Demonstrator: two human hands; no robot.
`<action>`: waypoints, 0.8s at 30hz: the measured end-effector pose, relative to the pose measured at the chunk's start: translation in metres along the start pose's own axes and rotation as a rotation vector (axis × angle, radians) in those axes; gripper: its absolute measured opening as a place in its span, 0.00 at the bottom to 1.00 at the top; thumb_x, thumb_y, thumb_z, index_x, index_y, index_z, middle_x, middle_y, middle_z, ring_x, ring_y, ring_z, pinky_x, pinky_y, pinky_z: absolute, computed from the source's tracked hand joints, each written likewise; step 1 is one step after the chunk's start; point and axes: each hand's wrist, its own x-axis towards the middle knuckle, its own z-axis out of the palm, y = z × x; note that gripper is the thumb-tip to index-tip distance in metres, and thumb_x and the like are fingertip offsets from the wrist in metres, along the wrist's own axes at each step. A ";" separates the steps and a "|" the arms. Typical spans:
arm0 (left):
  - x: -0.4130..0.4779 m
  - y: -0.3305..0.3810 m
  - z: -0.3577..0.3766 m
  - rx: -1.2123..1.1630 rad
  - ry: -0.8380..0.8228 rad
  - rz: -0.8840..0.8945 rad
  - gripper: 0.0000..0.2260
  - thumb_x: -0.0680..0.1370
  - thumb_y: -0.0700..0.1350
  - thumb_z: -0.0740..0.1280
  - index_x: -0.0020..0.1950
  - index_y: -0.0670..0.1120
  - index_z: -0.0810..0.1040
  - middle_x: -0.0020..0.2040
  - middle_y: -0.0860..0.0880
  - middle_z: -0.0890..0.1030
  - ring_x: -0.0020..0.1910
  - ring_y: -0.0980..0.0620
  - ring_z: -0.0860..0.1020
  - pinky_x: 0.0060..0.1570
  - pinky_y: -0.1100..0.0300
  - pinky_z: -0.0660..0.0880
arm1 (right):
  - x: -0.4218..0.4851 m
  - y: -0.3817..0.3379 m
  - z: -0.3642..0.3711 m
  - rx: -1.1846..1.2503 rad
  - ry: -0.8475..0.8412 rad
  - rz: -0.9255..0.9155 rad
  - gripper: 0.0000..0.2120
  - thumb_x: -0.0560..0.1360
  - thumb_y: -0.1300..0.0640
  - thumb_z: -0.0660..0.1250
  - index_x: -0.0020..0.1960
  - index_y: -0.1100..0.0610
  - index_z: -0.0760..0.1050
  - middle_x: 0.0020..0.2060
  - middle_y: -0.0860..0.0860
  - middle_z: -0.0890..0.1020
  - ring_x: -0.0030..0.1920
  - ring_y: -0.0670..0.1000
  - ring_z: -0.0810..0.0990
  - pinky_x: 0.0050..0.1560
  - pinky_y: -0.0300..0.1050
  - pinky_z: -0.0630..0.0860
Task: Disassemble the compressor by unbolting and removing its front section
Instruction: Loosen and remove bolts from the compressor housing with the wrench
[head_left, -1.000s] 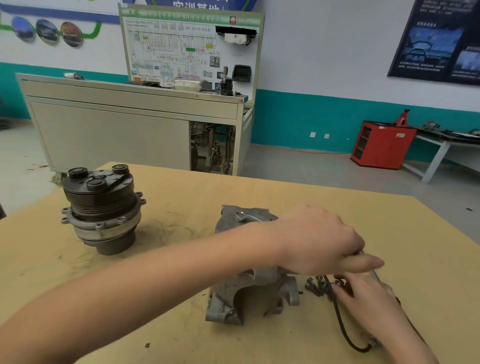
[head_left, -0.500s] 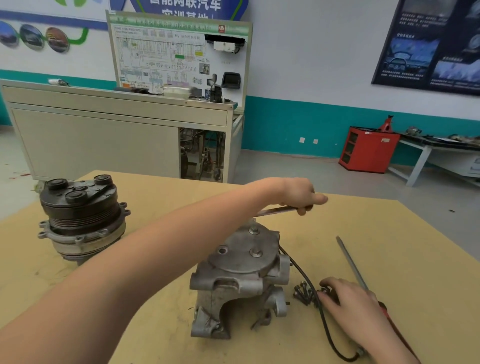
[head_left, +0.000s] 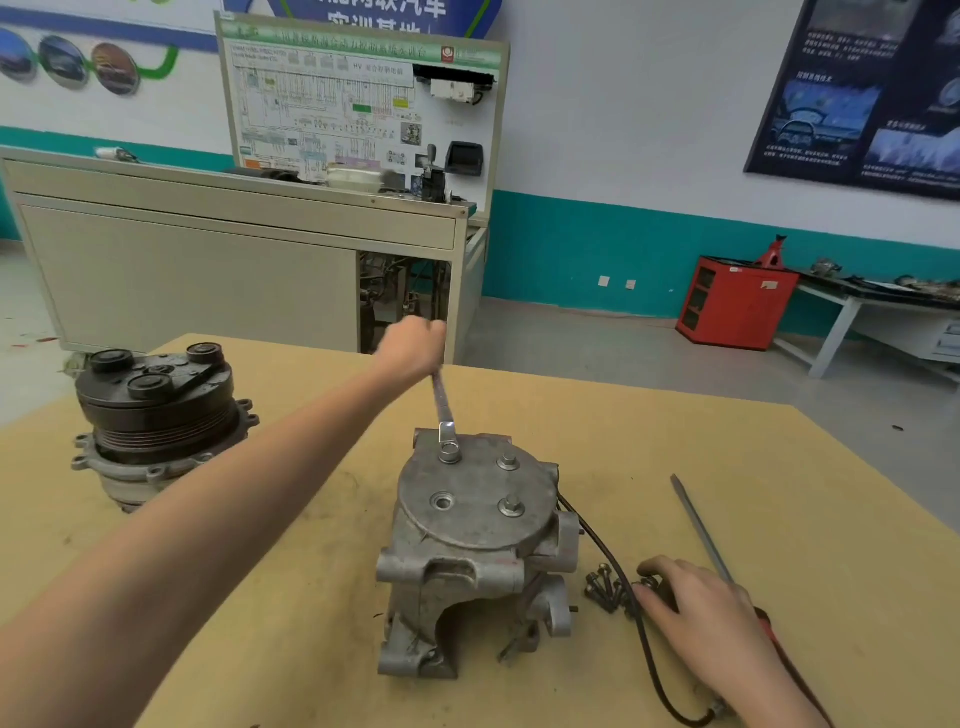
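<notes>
A grey aluminium compressor body (head_left: 470, 551) stands upright mid-table, its round end plate facing up with bolt heads (head_left: 511, 505) and one empty hole. My left hand (head_left: 415, 345) grips the far end of a ring spanner (head_left: 444, 410); the ring sits over a bolt at the plate's far edge. My right hand (head_left: 698, 610) rests on the table to the right, fingertips touching a small pile of loose bolts (head_left: 605, 590). The removed clutch and pulley section (head_left: 156, 415) stands at the left.
A long screwdriver (head_left: 701, 530) with a red handle lies on the yellow table (head_left: 779, 493) at the right, partly under my right wrist. A black cable (head_left: 628, 597) runs from the compressor toward the front edge. Beyond the table stand a grey training bench and a red cabinet.
My left hand has swung the spanner handle from the right side round to the far side of the compressor. My right hand stays at the bolt pile.
</notes>
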 end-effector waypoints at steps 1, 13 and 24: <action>-0.002 -0.013 -0.009 -0.040 0.055 0.011 0.17 0.82 0.44 0.53 0.45 0.38 0.77 0.43 0.41 0.79 0.39 0.47 0.74 0.41 0.54 0.73 | 0.000 0.000 0.000 -0.003 0.000 -0.005 0.15 0.79 0.41 0.53 0.64 0.42 0.67 0.59 0.39 0.75 0.60 0.41 0.72 0.64 0.45 0.65; -0.072 -0.088 -0.061 -0.354 0.400 0.247 0.13 0.83 0.43 0.56 0.43 0.52 0.76 0.41 0.56 0.79 0.32 0.62 0.74 0.32 0.69 0.69 | -0.001 -0.003 0.002 -0.008 0.006 0.002 0.16 0.79 0.43 0.55 0.65 0.44 0.69 0.60 0.40 0.75 0.62 0.43 0.72 0.63 0.45 0.66; -0.160 -0.105 -0.093 -0.329 0.507 0.511 0.12 0.82 0.49 0.57 0.47 0.51 0.80 0.42 0.62 0.83 0.41 0.63 0.79 0.42 0.71 0.73 | -0.001 -0.002 0.004 -0.008 0.019 0.003 0.15 0.79 0.43 0.56 0.63 0.44 0.70 0.58 0.41 0.77 0.60 0.44 0.73 0.59 0.44 0.67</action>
